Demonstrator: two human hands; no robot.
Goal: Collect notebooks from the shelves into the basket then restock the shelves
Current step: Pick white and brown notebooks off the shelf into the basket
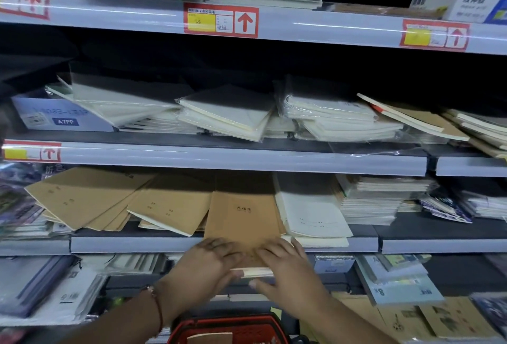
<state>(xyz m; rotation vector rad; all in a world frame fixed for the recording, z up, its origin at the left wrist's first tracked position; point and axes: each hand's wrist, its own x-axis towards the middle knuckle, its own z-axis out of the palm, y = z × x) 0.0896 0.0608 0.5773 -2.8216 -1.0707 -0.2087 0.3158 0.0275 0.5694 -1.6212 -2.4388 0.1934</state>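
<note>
On the left of the lower shelf (192, 245), a fan of brown notebooks (90, 198) lies spread at angles, some overlapping. Next to them, a second brown stack (175, 204) tilts toward the middle.

The left hand (208, 264) grips the near left corner of a stack of brown kraft notebooks (241, 217), fingers laid on the top cover and the thumb curled under the front edge (a red string bracelet (158, 308) circles that wrist). The stack sits partly on the shelf and partly overhanging its front edge, its pale page edges showing between the two hands.

The right hand (288, 267) holds the near right corner the same way: fingers spread over the cover, thumb tucked beneath the edge. Both hands touch the stack and lie just beside each other.

Right of the stack rests a pile of white notebooks (312, 209), touching its side, then a taller pile of thin books (375, 198).

Below the hands, at the bottom edge, the rim of a red basket (227, 324) shows, with something brown inside.
</note>
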